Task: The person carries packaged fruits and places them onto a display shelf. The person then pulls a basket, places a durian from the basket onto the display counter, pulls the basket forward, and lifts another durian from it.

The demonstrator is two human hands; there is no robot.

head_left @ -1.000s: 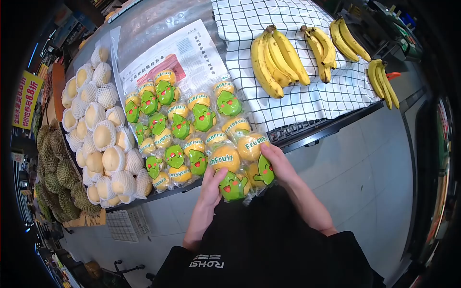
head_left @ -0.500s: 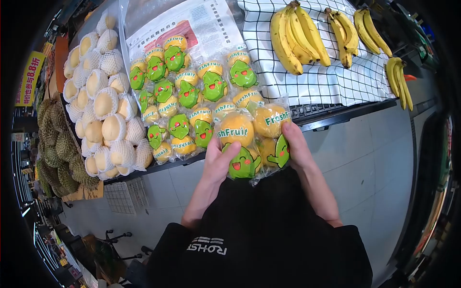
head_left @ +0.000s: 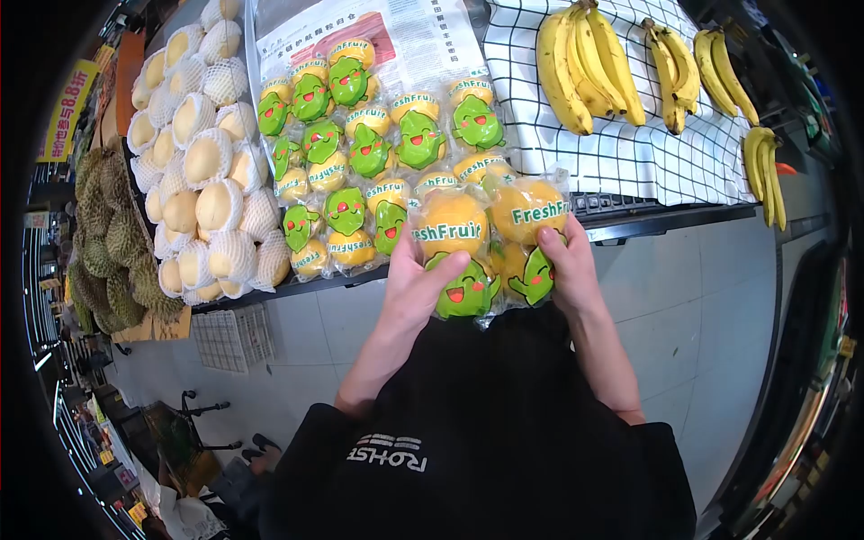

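Note:
My left hand grips a clear plastic pack of round orange-yellow fruit, its thumb across the front and its other fingers mostly hidden behind. My right hand is closed on the right edge of a second such fruit pack. Both packs are printed "FreshFruit" with a green smiling cartoon, and they are held upright side by side, touching, in front of my chest. Just beyond them, several similar fruit packs lie in rows on the stand, partly over a newspaper.
Left of the packs, pale round fruit in white foam nets is piled up, with durians beyond. Banana bunches rest on a checked cloth at the right. The stand's dark front edge runs before me. A wire crate is on the floor.
The view has shifted, so the stand appears slightly further right and the left piles higher. Both hands keep their hold on the two packs, which look slightly higher and more to the right.

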